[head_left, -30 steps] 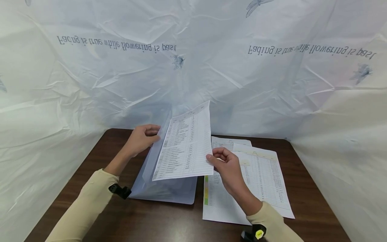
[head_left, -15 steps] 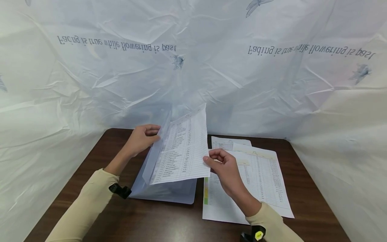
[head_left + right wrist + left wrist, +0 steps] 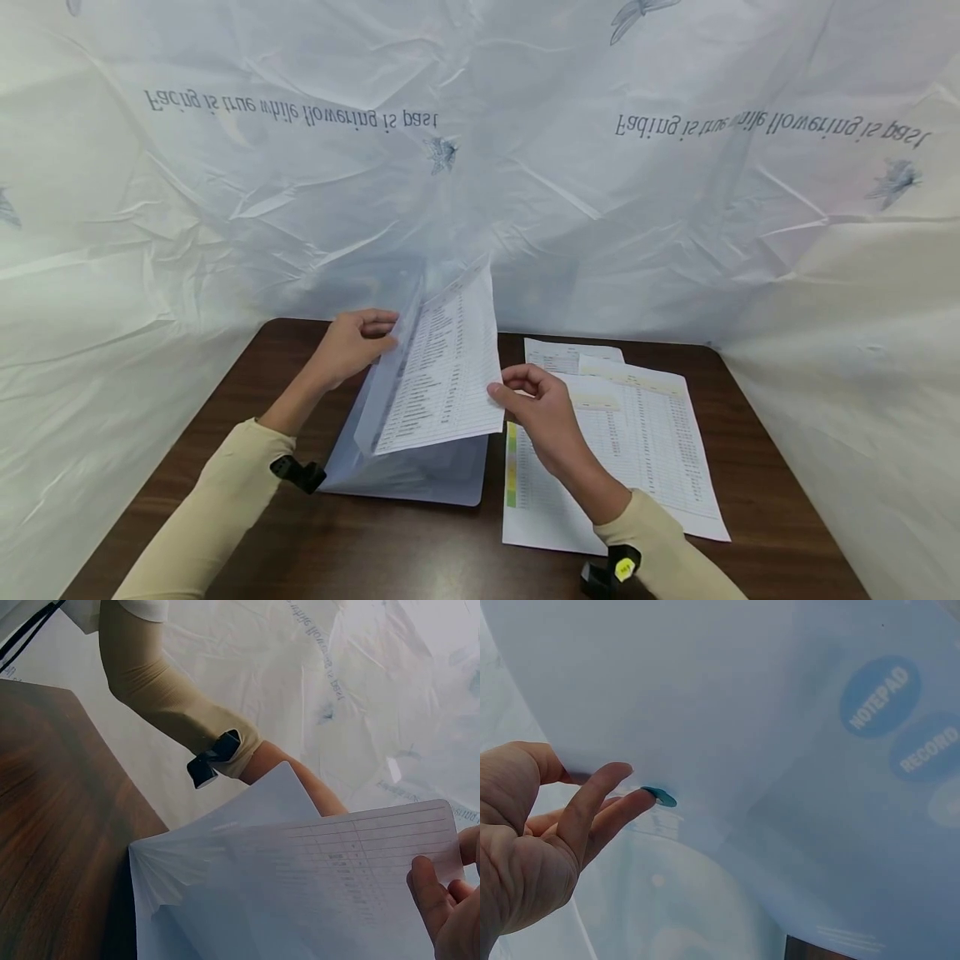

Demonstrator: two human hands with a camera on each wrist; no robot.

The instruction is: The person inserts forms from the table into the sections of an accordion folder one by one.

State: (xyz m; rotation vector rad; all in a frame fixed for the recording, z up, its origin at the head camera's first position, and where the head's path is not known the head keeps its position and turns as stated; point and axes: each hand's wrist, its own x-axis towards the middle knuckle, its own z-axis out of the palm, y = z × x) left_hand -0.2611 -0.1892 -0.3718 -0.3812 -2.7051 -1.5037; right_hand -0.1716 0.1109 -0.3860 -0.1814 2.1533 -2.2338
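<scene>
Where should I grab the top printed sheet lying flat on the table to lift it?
Probably the top sheet's near right corner, approached from the right: it lies flat on the stack, fanned slightly past the sheets beneath, away from the folder that the left hand holds open.

printed sheet (image 3: 446,371), tilted, entering translucent folder (image 3: 420,467)

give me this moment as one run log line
left hand: holds folder cover open | right hand: pinches printed sheet at folder mouth | more sheets on table, right of folder
</scene>
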